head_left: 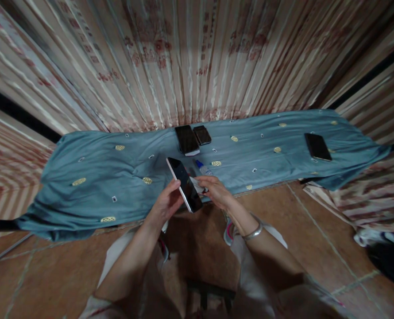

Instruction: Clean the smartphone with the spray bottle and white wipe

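Observation:
My left hand (166, 204) holds a black smartphone (184, 184) tilted up above the near edge of a blue-green cloth (117, 177). My right hand (214, 190) pinches a small white wipe (197, 184) against the phone's right edge. A silver bangle (254, 232) sits on my right wrist. A small bottle with a blue cap (202, 167) lies on the cloth just beyond my right hand.
Two dark phones (187, 139), (202, 134) lie side by side at the cloth's far edge; another phone (317, 146) lies far right. Striped curtains (183, 57) hang behind. Brown floor tiles (316, 230) spread below, with dark and white items (383, 248) at the right.

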Demonstrator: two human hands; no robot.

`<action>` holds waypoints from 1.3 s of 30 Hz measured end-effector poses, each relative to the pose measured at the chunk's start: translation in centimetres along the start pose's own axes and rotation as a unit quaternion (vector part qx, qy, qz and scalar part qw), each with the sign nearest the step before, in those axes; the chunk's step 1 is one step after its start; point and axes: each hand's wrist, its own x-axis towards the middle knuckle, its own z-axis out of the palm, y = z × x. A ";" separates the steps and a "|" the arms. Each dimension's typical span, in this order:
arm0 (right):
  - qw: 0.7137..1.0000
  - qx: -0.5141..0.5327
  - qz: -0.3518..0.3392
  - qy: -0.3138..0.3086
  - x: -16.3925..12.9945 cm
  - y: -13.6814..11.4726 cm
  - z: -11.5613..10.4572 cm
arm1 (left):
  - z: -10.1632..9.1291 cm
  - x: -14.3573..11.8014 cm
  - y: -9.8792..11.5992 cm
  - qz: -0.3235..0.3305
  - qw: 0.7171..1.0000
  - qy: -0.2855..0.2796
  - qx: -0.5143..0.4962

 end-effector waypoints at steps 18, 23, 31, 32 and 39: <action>0.999 -0.005 0.028 -0.025 0.1 0.7 -1.4 | -1.2 -0.2 2.7 0.083 0.993 0.050 0.064; 1.000 0.013 0.013 -0.017 0.1 1.1 -1.0 | -1.2 0.1 2.2 0.128 0.986 0.056 0.085; 1.000 -0.015 0.013 -0.015 -0.3 0.9 -0.2 | -0.2 0.2 2.1 0.176 0.978 0.081 0.079; 1.000 -0.017 0.014 -0.017 -0.4 0.8 -0.2 | -0.2 0.2 2.1 0.180 0.977 0.083 0.081; 0.998 -0.023 0.046 -0.031 -1.2 -0.2 -0.1 | -0.5 0.0 2.4 0.197 0.970 0.099 0.105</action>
